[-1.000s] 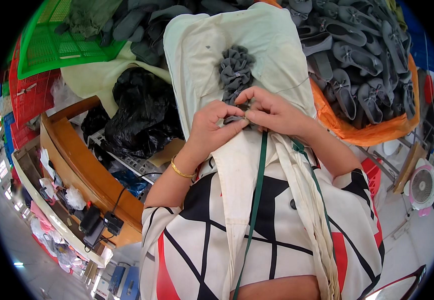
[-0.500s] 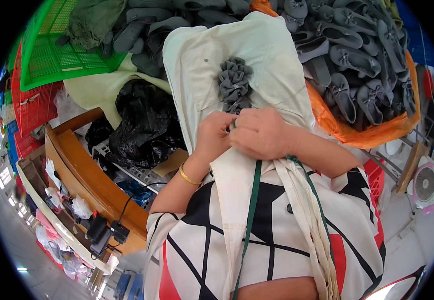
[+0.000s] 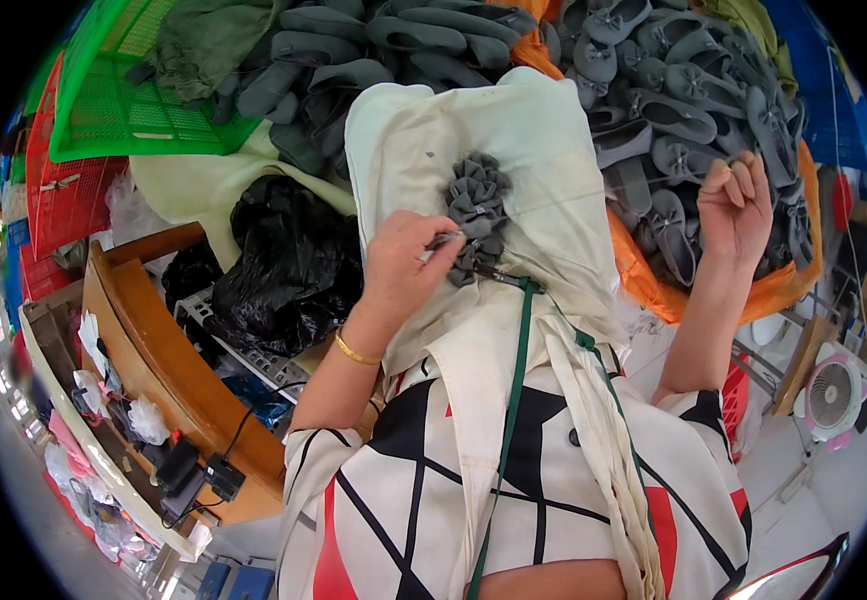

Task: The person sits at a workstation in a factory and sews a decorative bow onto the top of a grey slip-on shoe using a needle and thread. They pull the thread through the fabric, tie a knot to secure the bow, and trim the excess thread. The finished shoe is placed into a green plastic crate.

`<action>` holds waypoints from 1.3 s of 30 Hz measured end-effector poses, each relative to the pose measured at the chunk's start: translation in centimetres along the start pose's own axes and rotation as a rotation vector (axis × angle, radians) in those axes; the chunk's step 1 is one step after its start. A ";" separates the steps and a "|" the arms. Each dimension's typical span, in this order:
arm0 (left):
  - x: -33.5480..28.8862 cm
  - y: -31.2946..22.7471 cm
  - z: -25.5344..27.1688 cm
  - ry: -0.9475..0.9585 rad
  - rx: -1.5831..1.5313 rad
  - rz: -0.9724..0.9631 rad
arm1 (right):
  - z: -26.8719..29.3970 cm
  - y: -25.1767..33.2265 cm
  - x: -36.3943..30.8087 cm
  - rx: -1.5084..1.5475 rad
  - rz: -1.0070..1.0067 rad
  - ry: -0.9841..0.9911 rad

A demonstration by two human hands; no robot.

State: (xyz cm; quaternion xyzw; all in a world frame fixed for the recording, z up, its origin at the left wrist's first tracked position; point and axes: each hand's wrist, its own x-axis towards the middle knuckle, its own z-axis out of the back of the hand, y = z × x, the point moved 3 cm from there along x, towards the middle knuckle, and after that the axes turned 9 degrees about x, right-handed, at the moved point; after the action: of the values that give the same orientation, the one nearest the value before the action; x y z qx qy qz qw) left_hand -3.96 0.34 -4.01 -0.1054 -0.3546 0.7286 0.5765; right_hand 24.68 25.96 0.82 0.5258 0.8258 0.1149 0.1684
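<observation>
My left hand (image 3: 409, 255) is closed in a pinch on a small grey fabric bow, mostly hidden behind its fingers. Beside those fingertips, a cluster of grey fabric bows (image 3: 479, 195) lies on the pale cloth (image 3: 564, 140) over my lap. Raised out to the right is my right hand (image 3: 739, 205), its thumb and fingers pinched together on a fine thread (image 3: 594, 195) that runs taut back toward the bows. Whether a needle is in those fingers is too small to tell. Small dark snips (image 3: 502, 277) on a green cord (image 3: 514, 390) rest on the cloth near my left hand.
Grey shoes with bows (image 3: 684, 115) fill an orange sack (image 3: 644, 285) at right; more grey shoes (image 3: 324, 75) are piled ahead. A green crate (image 3: 124, 120), black plastic bag (image 3: 279, 270) and wooden drawer unit (image 3: 174, 350) stand left. A fan (image 3: 834, 395) is at far right.
My right hand has swung up and out to the right, away from my left hand, drawing the thread out. The snips on the green cord now show.
</observation>
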 end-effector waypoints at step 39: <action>18.6 40.6 -13.9 -0.322 -0.738 1.043 | 4.9 -15.6 4.7 -1.399 0.114 0.109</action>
State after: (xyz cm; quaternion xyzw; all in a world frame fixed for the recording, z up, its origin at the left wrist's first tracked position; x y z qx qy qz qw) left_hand -33.10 19.45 -35.26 -0.3441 -0.5654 0.7495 0.0137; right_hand 11.92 23.71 -10.16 0.3303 0.5365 0.6538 0.4190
